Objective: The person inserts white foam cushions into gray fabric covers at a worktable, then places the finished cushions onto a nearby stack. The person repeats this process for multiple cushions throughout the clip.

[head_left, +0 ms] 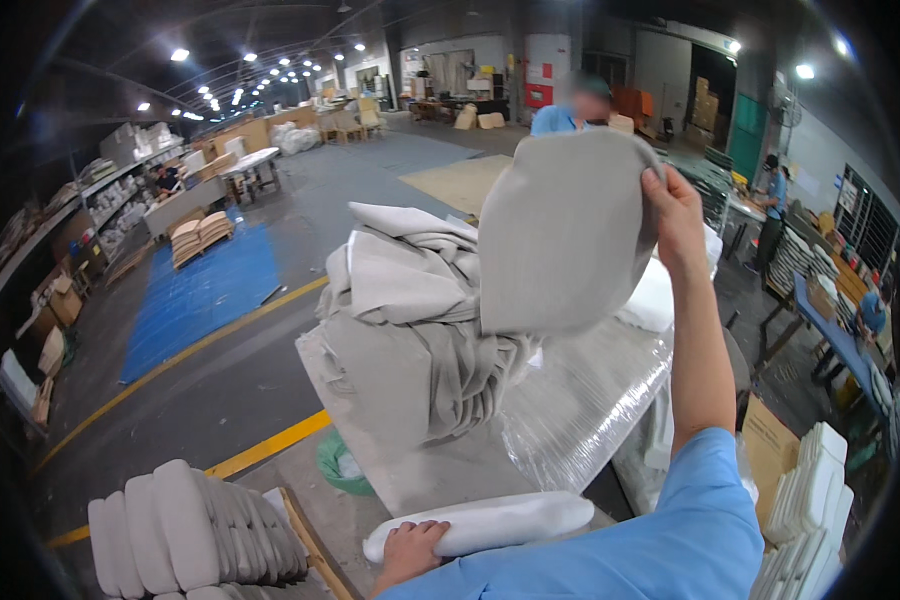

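Your right hand (678, 215) pinched a raised, rounded grey fabric piece (565, 235); your left hand (410, 552), fingers unclenched, lay on a white oblong cushion (515, 525); steady pinching seemed needed.

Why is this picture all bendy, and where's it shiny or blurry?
Head view: the fisheye lens bends things toward dark, round edges; head view: ceiling lights glare and clear plastic shines; head view: beyond the gray piece in the right hand, a person's head is smudged.
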A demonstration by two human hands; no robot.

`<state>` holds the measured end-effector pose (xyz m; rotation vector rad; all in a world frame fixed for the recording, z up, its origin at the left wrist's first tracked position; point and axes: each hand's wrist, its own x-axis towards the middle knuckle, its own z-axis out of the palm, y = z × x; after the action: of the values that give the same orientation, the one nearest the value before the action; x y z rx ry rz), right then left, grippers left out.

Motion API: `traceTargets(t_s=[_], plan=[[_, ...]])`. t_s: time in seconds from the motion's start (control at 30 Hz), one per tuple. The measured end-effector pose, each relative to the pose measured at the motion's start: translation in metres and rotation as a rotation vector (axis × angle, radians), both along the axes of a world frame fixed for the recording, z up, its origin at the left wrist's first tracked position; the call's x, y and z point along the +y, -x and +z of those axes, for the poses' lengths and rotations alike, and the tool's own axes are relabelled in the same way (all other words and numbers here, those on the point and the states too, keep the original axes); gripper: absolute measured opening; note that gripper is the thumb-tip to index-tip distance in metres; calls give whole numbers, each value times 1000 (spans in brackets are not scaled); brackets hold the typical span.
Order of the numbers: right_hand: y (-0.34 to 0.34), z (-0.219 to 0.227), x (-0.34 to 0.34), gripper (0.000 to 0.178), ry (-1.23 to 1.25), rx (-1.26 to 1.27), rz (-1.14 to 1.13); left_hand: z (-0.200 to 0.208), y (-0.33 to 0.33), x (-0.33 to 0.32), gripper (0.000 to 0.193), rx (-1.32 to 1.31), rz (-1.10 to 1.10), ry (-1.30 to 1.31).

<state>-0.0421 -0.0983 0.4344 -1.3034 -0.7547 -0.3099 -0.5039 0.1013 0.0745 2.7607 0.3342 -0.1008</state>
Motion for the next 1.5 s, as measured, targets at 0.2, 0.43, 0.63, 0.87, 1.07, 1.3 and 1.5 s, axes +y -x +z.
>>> traceTargets(t_s=[0.2, 0.43, 0.63, 0.87, 1.07, 1.3, 1.5], plan=[[45, -47, -24, 24, -107, 28, 163, 6, 9, 5, 59, -12, 12, -54], [59, -107, -29, 17, 451, 54, 228, 2, 6, 4, 52, -98, -8, 42], [65, -112, -40, 16, 544, 53, 360, 4, 9, 8, 55, -45, -2, 57], [82, -135, -32, 15, 579, 33, 514, 22, -7, 36, 74, 87, -68, 427], [95, -153, 1, 26, 549, -31, 607, 49, -81, 16, 60, -285, 87, 1300], [77, -165, -2, 23, 370, 67, 620, 53, -88, 34, 35, -344, 113, 2015], [73, -192, -8, 24, 287, 168, 492, 82, -102, -8, 41, -374, 118, 1963]])
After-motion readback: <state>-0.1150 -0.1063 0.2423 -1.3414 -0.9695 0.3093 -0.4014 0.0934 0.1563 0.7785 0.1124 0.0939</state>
